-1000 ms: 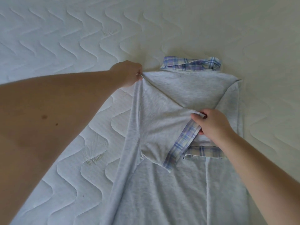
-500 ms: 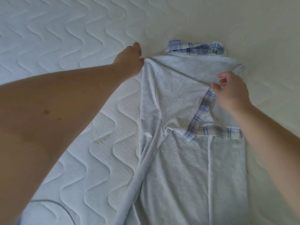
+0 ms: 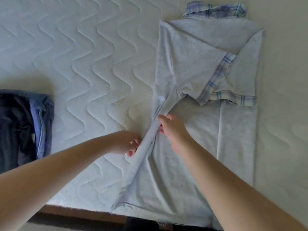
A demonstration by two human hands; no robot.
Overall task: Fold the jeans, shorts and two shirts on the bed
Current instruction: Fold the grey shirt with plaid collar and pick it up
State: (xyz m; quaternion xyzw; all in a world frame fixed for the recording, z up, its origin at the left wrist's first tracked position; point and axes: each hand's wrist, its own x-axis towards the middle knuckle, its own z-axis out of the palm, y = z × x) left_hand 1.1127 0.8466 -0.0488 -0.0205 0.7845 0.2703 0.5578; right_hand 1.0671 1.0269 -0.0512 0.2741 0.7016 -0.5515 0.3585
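A light grey shirt [image 3: 191,147] with plaid collar and plaid sleeve cuffs lies on the white quilted mattress [image 3: 83,55], and it takes the centre and the right part of the frame. Its plaid collar [image 3: 215,11] is at the top of the frame, and its hem reaches the lower edge of the bed near the bottom centre. Both sleeves are folded inward over the body of the shirt, so that the two plaid cuffs [image 3: 221,90] meet in the right middle of the frame. The left edge of the shirt is gathered into a long ridge of cloth that goes from the centre down toward the bottom. The right hand [image 3: 171,129] is at the centre of the frame and pinches this ridge with curled fingers. The left hand [image 3: 128,144] is just to the left of it and a little lower; its curled fingertips touch the same ridge from the side, but whether they really hold the cloth cannot be told. At the left edge of the frame, well apart from the shirt, lie folded blue jeans [image 3: 42,122] with a dark navy garment [image 3: 15,130] on top of them.
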